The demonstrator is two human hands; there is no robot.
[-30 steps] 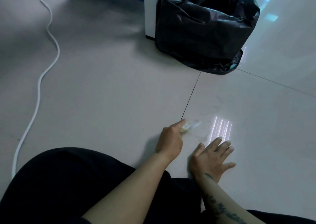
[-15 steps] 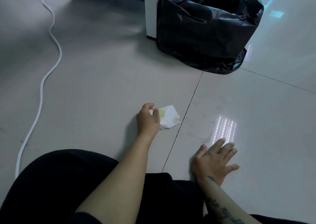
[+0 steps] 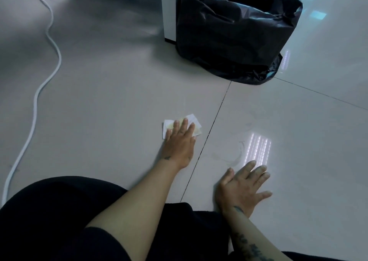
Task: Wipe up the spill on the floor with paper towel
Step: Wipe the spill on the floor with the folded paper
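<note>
Glossy pale floor tiles [image 3: 99, 105] fill my one view, the head camera, with a dark grout line [image 3: 209, 133] running from near the bin toward the person's lap. Item: left hand [image 3: 180, 144], palm down, fingers straight and close together, pressing flat on the paper towel [image 3: 194, 121]; the towel lies on the tile just left of the grout line, white at its corners, yellow-stained where it shows around the fingers. Item: right hand [image 3: 242, 189], palm down on the tile right of the grout line, fingers spread, thumb out to the left, touching nothing but floor. Item: spill [image 3: 238, 153] — a faint curved wet streak on the shiny tile just beyond the right hand's fingertips, beside a bright window reflection [image 3: 257, 148]; I see the towel well apart from it. Item: bin lined with a black bag [image 3: 235, 32], standing at the far end of the grout line against a white upright panel [image 3: 169, 10]. Item: white cable [image 3: 35, 101], snaking down the left side of the floor. Item: dark clothing [image 3: 49, 221] — the person's lap — across the bottom edge.
</note>
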